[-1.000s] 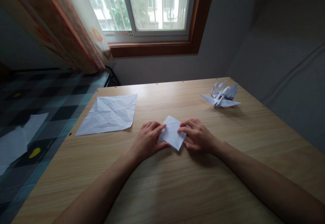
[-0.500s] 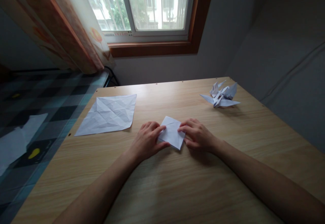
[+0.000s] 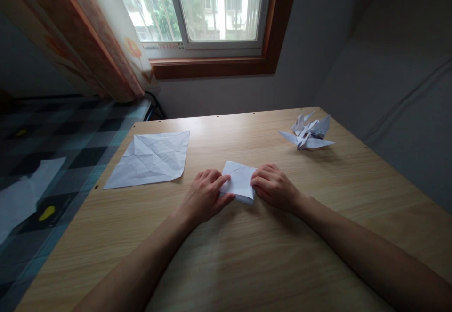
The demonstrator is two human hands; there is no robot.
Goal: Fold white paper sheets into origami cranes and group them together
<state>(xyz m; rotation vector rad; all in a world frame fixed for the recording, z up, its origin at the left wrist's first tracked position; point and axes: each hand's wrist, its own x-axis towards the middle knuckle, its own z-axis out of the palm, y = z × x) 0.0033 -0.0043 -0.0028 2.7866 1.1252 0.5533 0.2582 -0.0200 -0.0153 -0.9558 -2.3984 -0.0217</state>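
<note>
Just below the middle of the frame, a folded paper (image 3: 239, 180) lay on the pale wood-grain bench (image 3: 247, 260) between the two hands. It was white and small, folded into a compact shape of several layers, with a sharp corner pointing toward the upper left and a crease line running across its top face. Its near edge looked slightly raised off the wood. The left hand (image 3: 205, 195) had its grip closed on the paper's left side, forefinger on top and thumb at the near edge. The right hand (image 3: 273, 187) had its fingers curled together over the right edge, clamped down on it. Left of centre lay a creased sheet (image 3: 150, 159), opened flat and crossed with fold lines. Toward the upper right sat a paper crane (image 3: 310, 134), well apart from the hands.
</note>
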